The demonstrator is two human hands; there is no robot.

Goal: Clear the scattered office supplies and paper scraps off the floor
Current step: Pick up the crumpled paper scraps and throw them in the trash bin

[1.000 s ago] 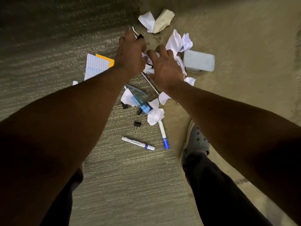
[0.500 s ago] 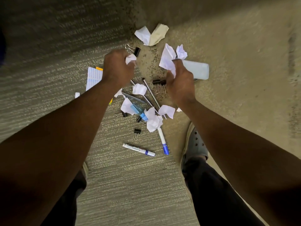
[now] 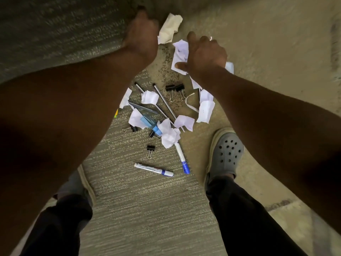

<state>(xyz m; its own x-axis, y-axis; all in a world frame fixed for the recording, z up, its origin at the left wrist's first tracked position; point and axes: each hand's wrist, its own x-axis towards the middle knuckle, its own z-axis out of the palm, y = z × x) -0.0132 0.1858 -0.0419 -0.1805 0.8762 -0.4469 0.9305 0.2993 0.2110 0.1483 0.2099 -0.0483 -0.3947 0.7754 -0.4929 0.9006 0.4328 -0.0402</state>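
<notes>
Right hand (image 3: 204, 56) — closed on white paper scraps (image 3: 180, 54); left hand (image 3: 142, 36) — curled beside a cream crumpled scrap (image 3: 169, 28), grip not discernible. Remaining litter — binder clips (image 3: 174, 88), slim rods running away from the person, two markers (image 3: 154, 169) — lies on the carpet (image 3: 147, 209) below both hands, nearer the feet; the right hand is nearer.

Dim, motion blur up top, edges warped.

Bare forearms without sleeves, dark trousers (image 3: 245, 218), and grey perforated clogs (image 3: 226, 154) on the feet.
</notes>
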